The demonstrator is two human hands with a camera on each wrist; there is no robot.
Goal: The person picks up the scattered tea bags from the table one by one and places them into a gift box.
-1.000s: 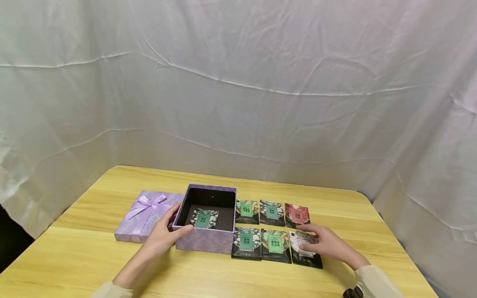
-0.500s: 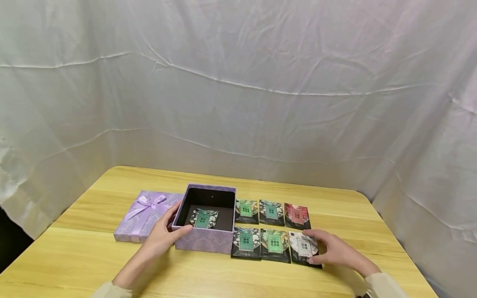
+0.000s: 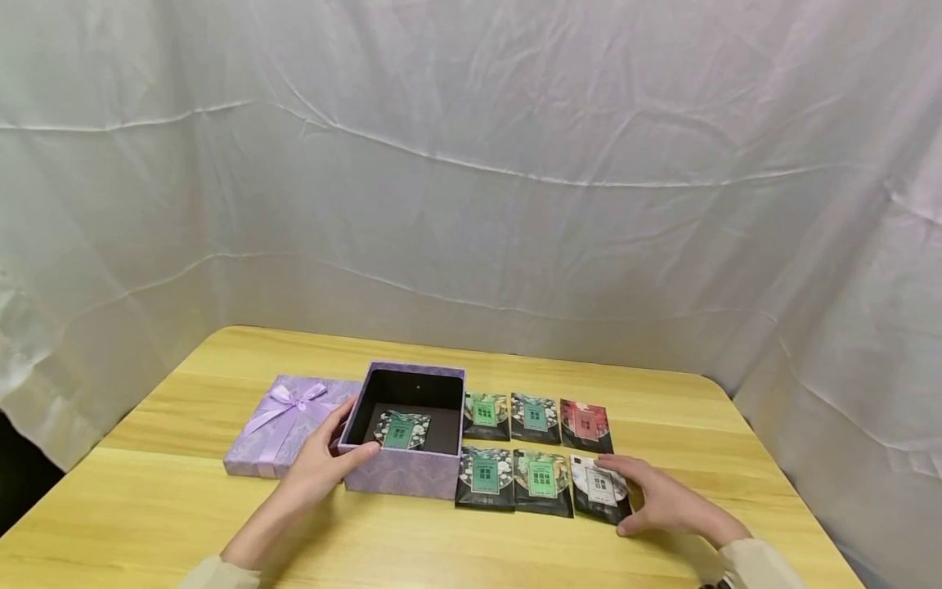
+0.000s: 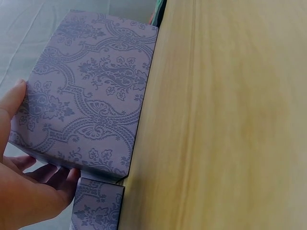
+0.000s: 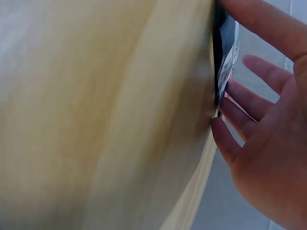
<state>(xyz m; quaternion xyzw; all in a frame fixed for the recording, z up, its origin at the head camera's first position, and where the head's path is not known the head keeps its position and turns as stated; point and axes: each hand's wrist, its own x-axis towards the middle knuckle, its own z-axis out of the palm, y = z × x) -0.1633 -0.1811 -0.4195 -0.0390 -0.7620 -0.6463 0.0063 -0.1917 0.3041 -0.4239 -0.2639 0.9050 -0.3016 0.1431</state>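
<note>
Sachet point(image 3: 599, 488), white-faced, lies on the surface point(image 3: 412, 550) immediately left of the right grip point(image 3: 658, 495): thumb by its near right corner, index at its far right one. Outline almost square; long axis, if any, runs roughly along the thumb-to-index span. Right grip: spread, not closed; firm contact cannot be told. It is clearly nearer; the left grip point(image 3: 324, 458) is well off to the left, holding the box point(image 3: 401, 476) by its near left corner. Head view gives the sachet's printed face; right wrist view shows it nearly edge-on, fingers separated. Left wrist view adds fingers bent behind the box corner.
</note>
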